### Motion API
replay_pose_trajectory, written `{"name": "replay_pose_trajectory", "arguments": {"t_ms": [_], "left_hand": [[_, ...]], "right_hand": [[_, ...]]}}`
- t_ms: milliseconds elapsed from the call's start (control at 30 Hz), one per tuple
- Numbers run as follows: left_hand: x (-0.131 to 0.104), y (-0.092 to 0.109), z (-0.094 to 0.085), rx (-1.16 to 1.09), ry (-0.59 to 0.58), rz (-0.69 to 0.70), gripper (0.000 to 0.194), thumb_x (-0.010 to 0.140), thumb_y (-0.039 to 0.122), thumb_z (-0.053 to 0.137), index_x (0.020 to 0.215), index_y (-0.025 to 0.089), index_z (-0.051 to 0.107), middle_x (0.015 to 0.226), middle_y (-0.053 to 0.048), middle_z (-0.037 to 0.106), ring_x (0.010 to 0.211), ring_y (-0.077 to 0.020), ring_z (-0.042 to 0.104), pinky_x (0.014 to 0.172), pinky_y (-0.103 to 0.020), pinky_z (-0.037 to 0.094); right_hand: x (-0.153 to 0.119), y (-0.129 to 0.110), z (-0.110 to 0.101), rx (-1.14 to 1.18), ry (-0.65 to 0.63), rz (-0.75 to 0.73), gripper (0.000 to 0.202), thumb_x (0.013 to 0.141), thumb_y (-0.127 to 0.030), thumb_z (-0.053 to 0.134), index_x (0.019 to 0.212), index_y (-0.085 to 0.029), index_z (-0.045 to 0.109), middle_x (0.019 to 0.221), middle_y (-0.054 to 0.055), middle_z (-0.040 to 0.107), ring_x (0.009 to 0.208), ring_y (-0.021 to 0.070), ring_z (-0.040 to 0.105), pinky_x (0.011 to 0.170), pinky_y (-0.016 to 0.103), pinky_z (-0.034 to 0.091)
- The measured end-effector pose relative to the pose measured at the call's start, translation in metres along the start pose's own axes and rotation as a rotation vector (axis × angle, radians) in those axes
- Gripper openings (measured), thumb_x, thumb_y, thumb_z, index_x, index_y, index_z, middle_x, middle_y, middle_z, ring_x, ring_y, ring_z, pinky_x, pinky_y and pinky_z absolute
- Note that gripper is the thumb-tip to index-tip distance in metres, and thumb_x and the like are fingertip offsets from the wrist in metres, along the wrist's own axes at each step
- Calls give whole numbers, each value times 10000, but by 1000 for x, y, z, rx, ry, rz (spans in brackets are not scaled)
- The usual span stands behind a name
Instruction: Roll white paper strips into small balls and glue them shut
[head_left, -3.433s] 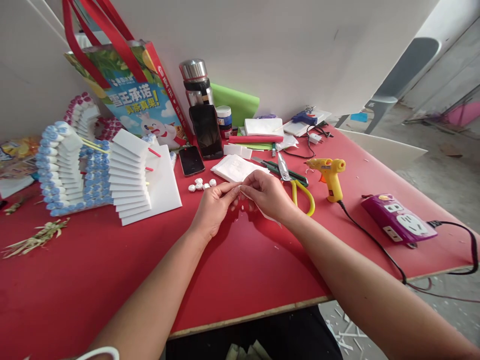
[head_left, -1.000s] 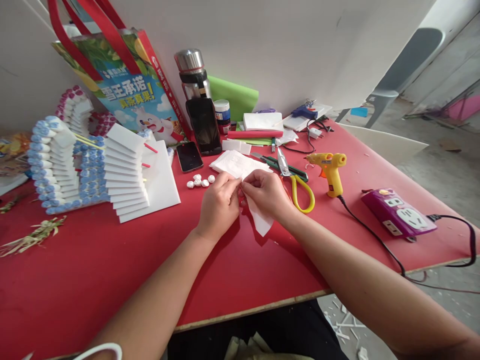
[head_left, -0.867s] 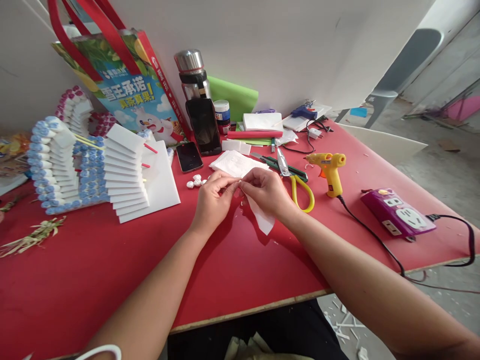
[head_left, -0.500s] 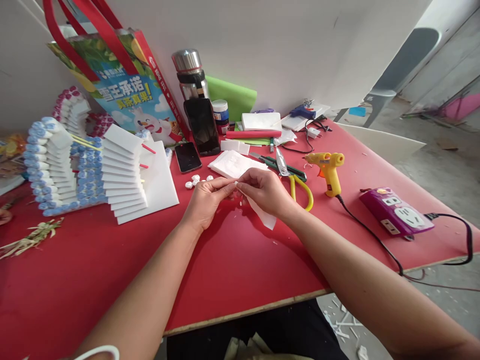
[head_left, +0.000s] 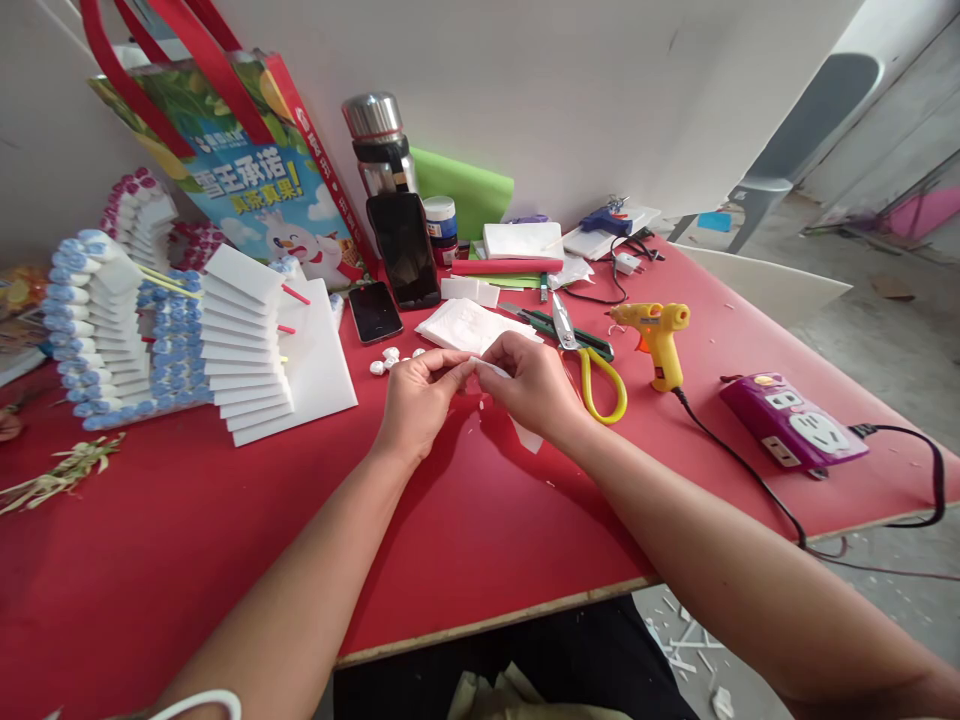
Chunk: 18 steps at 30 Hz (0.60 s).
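Observation:
Over the red table my left hand (head_left: 420,398) and my right hand (head_left: 529,385) meet, fingertips nearly touching. Both pinch a thin strip of white paper (head_left: 528,437); its loose end hangs below my right hand. The part between the fingertips is mostly hidden. Just behind my left hand lie several small white paper balls (head_left: 390,358). A stack of white paper sheets (head_left: 469,326) sits behind both hands. To the right of my right hand are yellow-handled scissors (head_left: 602,385) and a green utility knife (head_left: 574,335).
A yellow glue gun (head_left: 654,340) and a purple power strip (head_left: 791,420) stand to the right, with cords. On the left is a white card model (head_left: 247,345) with blue-tipped rolls. Two phones (head_left: 403,250), a steel flask (head_left: 375,140) and a printed bag (head_left: 255,170) stand behind.
My hands stay close together and have shifted slightly. The right hand has turned a little, and the strip's hanging end has moved slightly up and left.

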<state>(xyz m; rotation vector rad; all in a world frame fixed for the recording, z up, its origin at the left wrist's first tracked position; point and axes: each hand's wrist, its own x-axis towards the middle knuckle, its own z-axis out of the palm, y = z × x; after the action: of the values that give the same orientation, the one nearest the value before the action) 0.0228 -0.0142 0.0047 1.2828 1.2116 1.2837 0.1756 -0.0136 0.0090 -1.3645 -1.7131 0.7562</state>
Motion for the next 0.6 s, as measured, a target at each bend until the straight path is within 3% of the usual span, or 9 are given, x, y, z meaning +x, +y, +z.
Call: {"name": "replay_pose_trajectory", "arguments": {"t_ms": [133, 200, 300, 400, 467, 600], "left_hand": [[1, -3, 1, -31, 30, -4, 252, 705, 372, 841, 841, 163, 801, 700, -17, 664, 663, -128, 528, 679, -276, 459], [4, -5, -3, -57, 8, -3, 236, 708, 349, 843, 846, 164, 796, 705, -11, 657, 665, -120, 527, 693, -269, 459], [8, -8, -11, -155, -61, -35, 217, 729, 327, 836, 874, 171, 794, 758, -16, 679, 666, -103, 533, 720, -260, 470], [11, -8, -16, -186, -128, -62, 241, 737, 340, 832, 896, 164, 788, 857, -49, 717, 727, -131, 593, 754, -282, 493], [11, -7, -17, -177, -140, -68, 257, 736, 355, 835, 901, 165, 786, 879, -58, 730, 742, -144, 615, 750, -288, 499], [9, -5, -17, -125, -129, -52, 251, 739, 358, 835, 899, 170, 789, 868, -54, 740, 726, -140, 615, 742, -283, 497]], "right_hand": [[-3, -3, 2, -194, 46, -130, 82, 849, -241, 578, 779, -211, 548, 693, 13, 639, 638, 167, 559, 595, 275, 344], [-1, -5, -4, -15, -48, -44, 125, 882, -294, 597, 795, -210, 563, 726, 29, 668, 652, 179, 603, 616, 281, 407], [6, -6, -17, 483, -266, 290, 276, 953, -444, 558, 841, -196, 604, 767, 71, 711, 652, 209, 669, 639, 325, 524], [11, -6, -26, 886, -446, 585, 351, 1005, -451, 474, 905, -158, 640, 818, 129, 739, 711, 254, 723, 694, 407, 597], [12, -5, -28, 1034, -538, 640, 331, 1020, -389, 458, 941, -131, 650, 855, 156, 750, 753, 272, 745, 731, 445, 616], [9, -4, -24, 1080, -605, 578, 268, 997, -342, 535, 932, -118, 666, 875, 149, 758, 724, 261, 751, 733, 466, 636]]}}
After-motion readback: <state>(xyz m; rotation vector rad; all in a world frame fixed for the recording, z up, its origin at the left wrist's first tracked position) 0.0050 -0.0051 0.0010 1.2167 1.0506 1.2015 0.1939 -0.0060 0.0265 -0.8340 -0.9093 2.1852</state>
